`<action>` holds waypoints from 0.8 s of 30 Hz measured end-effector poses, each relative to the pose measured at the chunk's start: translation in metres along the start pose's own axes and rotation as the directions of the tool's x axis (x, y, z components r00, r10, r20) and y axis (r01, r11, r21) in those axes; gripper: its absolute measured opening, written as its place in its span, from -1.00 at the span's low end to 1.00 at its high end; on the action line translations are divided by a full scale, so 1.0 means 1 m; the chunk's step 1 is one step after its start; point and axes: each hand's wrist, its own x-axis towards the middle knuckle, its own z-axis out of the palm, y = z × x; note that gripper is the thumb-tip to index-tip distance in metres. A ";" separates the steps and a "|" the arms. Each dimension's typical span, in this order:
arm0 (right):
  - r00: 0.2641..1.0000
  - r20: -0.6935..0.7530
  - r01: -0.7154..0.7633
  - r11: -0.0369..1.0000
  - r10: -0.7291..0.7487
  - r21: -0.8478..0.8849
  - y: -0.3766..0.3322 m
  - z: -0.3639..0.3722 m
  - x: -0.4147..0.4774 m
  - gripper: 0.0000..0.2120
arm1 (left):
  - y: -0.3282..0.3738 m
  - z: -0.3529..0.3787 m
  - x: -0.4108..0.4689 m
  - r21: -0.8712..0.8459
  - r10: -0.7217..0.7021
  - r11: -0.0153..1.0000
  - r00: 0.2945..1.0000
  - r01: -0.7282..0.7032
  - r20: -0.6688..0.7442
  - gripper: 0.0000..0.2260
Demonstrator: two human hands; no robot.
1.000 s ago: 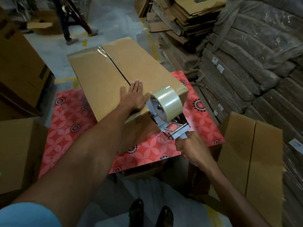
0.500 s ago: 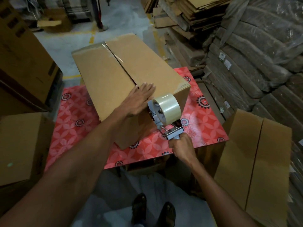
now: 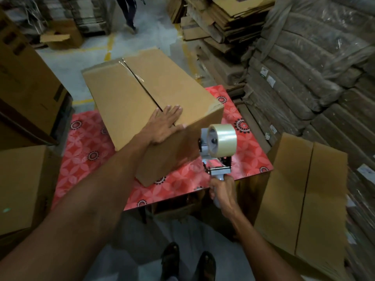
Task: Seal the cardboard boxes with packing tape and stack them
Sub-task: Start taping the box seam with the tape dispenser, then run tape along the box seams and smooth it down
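a large cardboard box (image 3: 142, 102) lies on a bench (image 3: 85, 151) covered in a red flower-patterned sheet, set at an angle so its near corner points toward the person. its top flaps are closed and meet along a centre seam (image 3: 142, 86); shiny clear tape shows on the far part of that seam, while the near part reads as a dark open line. what is inside the box cannot be seen.

the left hand (image 3: 165, 125) lies flat and spread on the box top at the near end, fingers across the seam, thumb at the near top edge, pressing down rather than gripping anything.

the right hand (image 3: 222, 192) is clenched around the handle of a tape dispenser (image 3: 215, 153), which carries a roll of clear packing tape (image 3: 223, 139). the dispenser is held upright just beside the box's near side face, over the front part of the bench; whether it touches the cardboard cannot be told.

to the right of the bench stands another closed box (image 3: 304, 195), its flaps meeting along a dark seam with no tape visible. more cartons (image 3: 22, 187) stand on the left. flattened cardboard sheets (image 3: 219, 23) are piled beyond the bench on the right, next to wrapped bundles (image 3: 316, 57). the person's two dark shoes (image 3: 188, 262) show on the floor below.
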 end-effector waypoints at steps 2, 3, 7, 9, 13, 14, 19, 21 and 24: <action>0.991 -0.118 0.062 0.997 -0.066 -0.037 -0.009 -0.017 0.013 -0.86 | 0.003 0.003 -0.005 0.022 0.001 1.000 1.000 -0.001 0.012 -0.21; 0.979 -0.179 0.084 0.993 -0.097 -0.079 -0.014 -0.027 0.023 -0.80 | 0.004 0.005 -0.009 0.018 0.011 1.000 1.000 -0.011 0.012 -0.20; 0.944 -0.306 0.046 0.965 -0.127 -0.259 -0.034 -0.061 0.069 -0.64 | 0.003 0.011 -0.032 -0.049 0.015 0.999 1.000 -0.016 -0.022 -0.25; 0.947 -0.297 0.010 0.933 -0.125 -0.360 -0.034 -0.075 0.095 -0.61 | 0.004 0.014 -0.038 -0.044 -0.003 0.999 0.999 0.001 -0.042 -0.24; 0.976 -0.182 -0.027 0.756 -0.123 -0.654 -0.023 -0.094 0.130 -0.66 | 0.008 0.015 -0.039 -0.011 -0.033 0.999 0.998 0.032 -0.054 -0.21; 0.979 -0.167 -0.032 0.723 -0.115 -0.690 -0.019 -0.095 0.134 -0.61 | 0.009 0.015 -0.039 -0.012 -0.040 0.999 0.998 0.040 -0.057 -0.21; 0.990 -0.115 -0.029 0.686 -0.079 -0.727 0.000 -0.084 0.155 -0.60 | 0.009 0.017 -0.040 -0.003 -0.060 0.998 0.996 0.060 -0.059 -0.21; 0.992 -0.109 -0.043 0.670 -0.056 -0.741 0.004 -0.082 0.164 -0.58 | 0.009 0.014 -0.040 0.001 -0.063 0.998 0.996 0.063 -0.066 -0.22; 0.996 -0.086 -0.055 0.549 -0.031 -0.834 0.003 -0.081 0.175 -0.50 | 0.008 0.013 -0.043 0.004 -0.075 0.997 0.993 0.076 -0.089 -0.22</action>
